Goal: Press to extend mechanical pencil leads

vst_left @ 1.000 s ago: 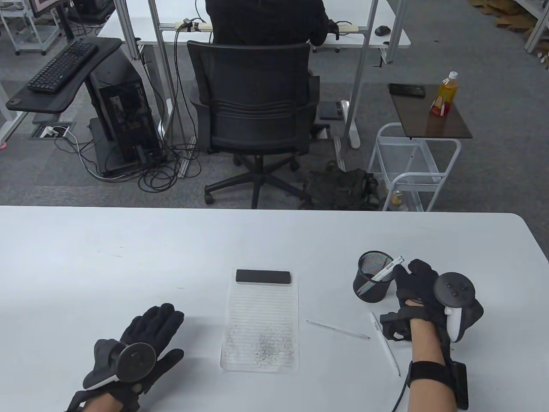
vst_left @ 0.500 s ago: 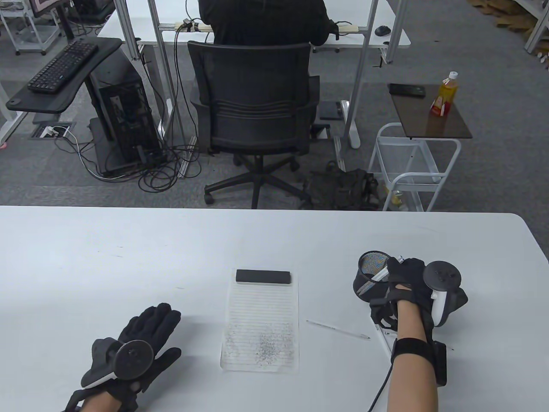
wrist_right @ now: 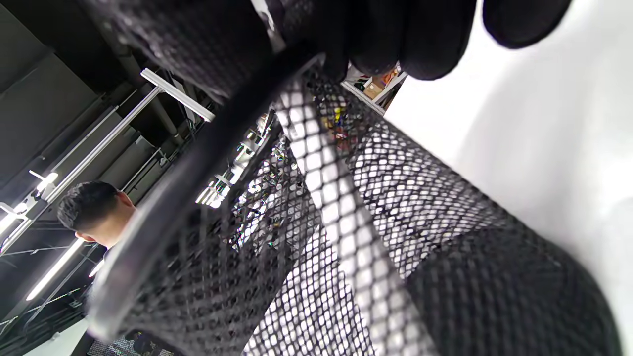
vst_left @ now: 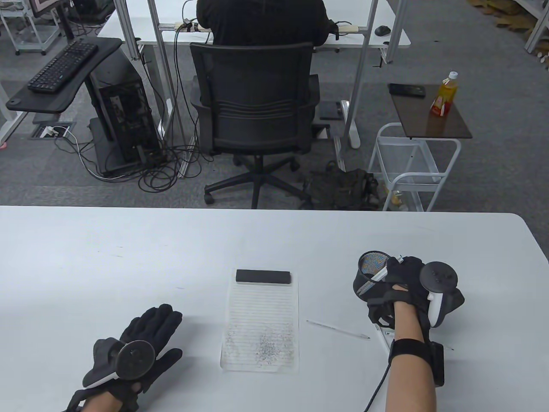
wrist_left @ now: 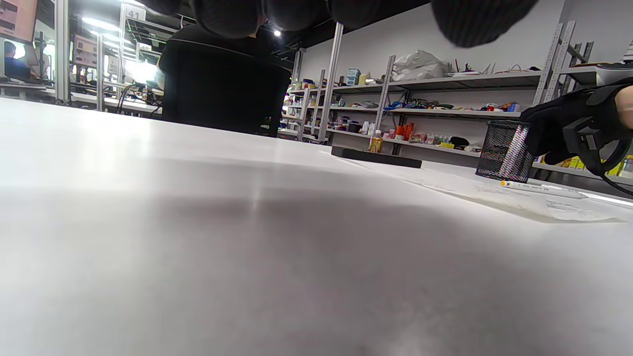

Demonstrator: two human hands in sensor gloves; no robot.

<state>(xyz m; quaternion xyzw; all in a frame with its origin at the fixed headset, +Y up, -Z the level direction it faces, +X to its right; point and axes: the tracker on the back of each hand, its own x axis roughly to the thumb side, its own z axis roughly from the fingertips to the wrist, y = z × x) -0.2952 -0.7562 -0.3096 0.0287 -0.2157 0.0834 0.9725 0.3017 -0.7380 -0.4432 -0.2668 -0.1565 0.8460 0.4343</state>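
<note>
A white mechanical pencil [vst_left: 379,274] leans in a black mesh cup [vst_left: 368,286] at the right of the table. My right hand [vst_left: 403,279] is against the cup's right rim, its fingers [wrist_right: 390,44] closed around the pencil's upper part. In the right wrist view the pencil [wrist_right: 321,198] shows through the mesh [wrist_right: 420,207]. A thin pencil [vst_left: 339,329] lies on the table left of my right wrist. Another white pencil [vst_left: 381,336] lies partly under that wrist and also shows in the left wrist view [wrist_left: 541,188]. My left hand [vst_left: 141,339] rests flat and empty on the table.
A lined paper sheet [vst_left: 260,317] with grey scribbles lies mid-table, with a black bar [vst_left: 263,277] across its top. The table's far edge [vst_left: 257,209] faces an office chair [vst_left: 257,103]. The cup [wrist_left: 504,151] and the bar [wrist_left: 376,157] also show in the left wrist view.
My right hand has moved left and up against the cup and closed over the top of the pencil in it. The left hand has barely moved.
</note>
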